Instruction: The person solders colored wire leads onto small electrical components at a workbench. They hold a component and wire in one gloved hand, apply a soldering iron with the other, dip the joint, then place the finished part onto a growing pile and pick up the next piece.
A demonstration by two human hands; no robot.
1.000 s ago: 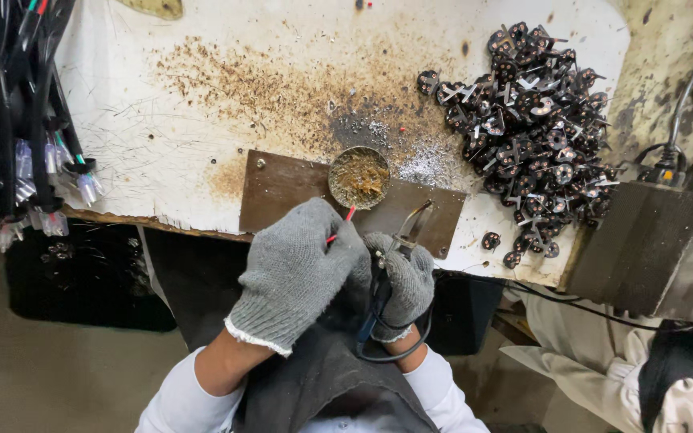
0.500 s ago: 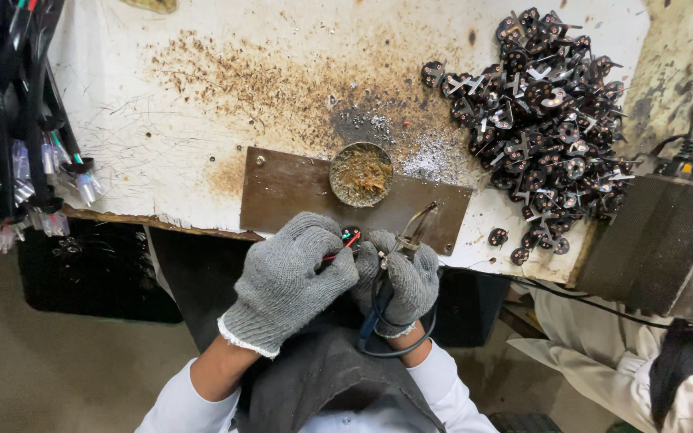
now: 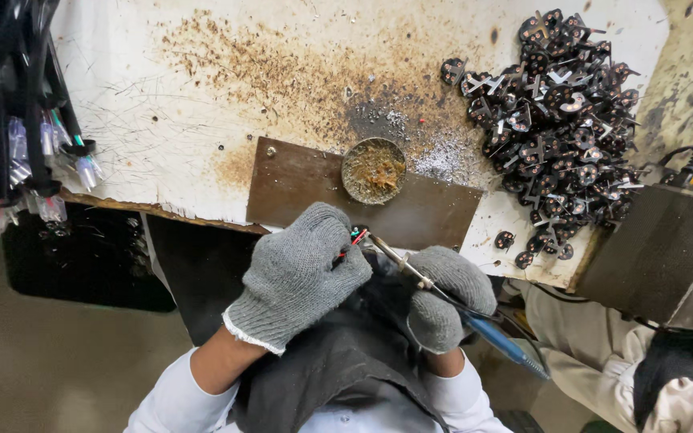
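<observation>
Just before the two gloved hands, one round dish (image 3: 373, 170) sits on one brown plate (image 3: 298, 184). Left hand (image 3: 298, 277) pinches thin coloured wires (image 3: 354, 236); right hand (image 3: 447, 297) grips one blue-handled soldering iron (image 3: 475, 321), tip at the wires.

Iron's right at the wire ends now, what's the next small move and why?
Probably ease the iron tip onto the bared wire ends and hold both steady. The left hand pinches the red and teal wires close to the tip, the right hand grips the iron, and they look barely apart.
</observation>
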